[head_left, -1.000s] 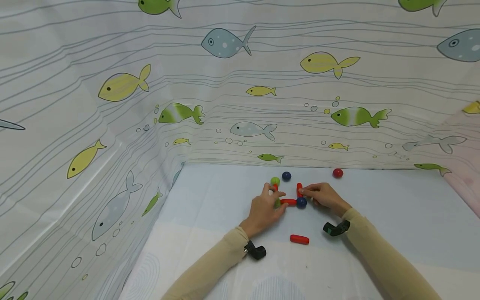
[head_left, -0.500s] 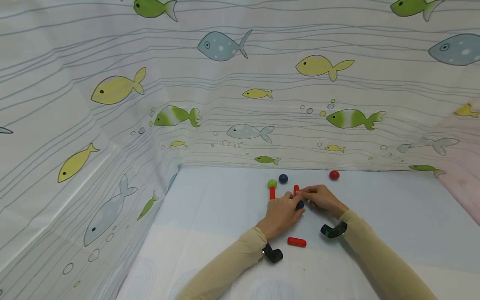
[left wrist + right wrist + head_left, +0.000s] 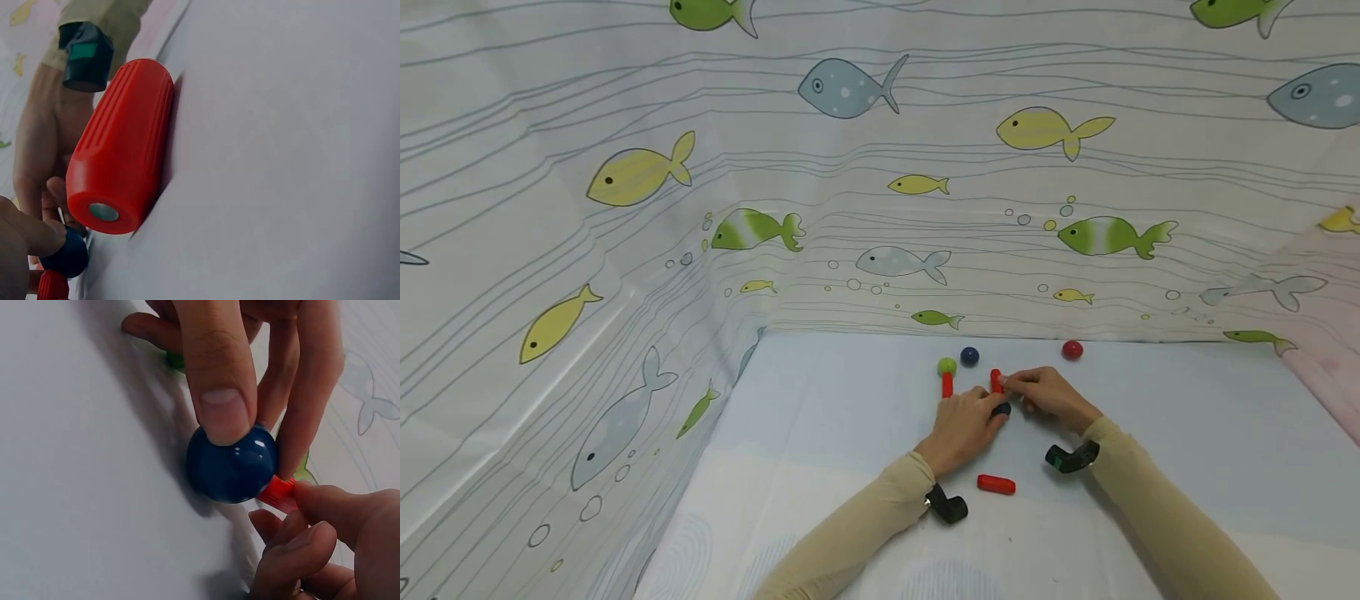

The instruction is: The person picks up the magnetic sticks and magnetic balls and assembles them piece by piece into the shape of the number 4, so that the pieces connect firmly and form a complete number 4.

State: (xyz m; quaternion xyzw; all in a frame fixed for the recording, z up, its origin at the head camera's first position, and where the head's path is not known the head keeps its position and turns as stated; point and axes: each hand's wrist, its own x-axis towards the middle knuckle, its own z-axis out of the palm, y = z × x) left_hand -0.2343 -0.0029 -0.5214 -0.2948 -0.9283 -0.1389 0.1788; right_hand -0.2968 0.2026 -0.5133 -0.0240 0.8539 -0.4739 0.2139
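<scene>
My left hand (image 3: pixel 964 425) pinches a glossy dark blue ball (image 3: pixel 231 465) between thumb and fingers. Just beyond it, my right hand (image 3: pixel 1048 393) pinches a red ribbed rod (image 3: pixel 996 381), whose near end meets the ball. Another red rod (image 3: pixel 53 285) adjoins the ball in the left wrist view; in the head view my left hand covers it. Farther left, a red rod (image 3: pixel 947 385) runs back to a light green ball (image 3: pixel 947 367). A bit of a second green ball (image 3: pixel 175 360) shows behind my left fingers in the right wrist view.
A loose red rod (image 3: pixel 996 484) with a metal disc in its end lies nearer the front. Toward the back sit another dark blue ball (image 3: pixel 970 357) and a red ball (image 3: pixel 1072 350). A fish-printed sheet (image 3: pixel 835 208) rises behind and left of the white surface.
My left hand has moved right, from the green-ball side of the rods to the dark blue ball, which it now pinches. My right hand still pinches its red rod in nearly the same place.
</scene>
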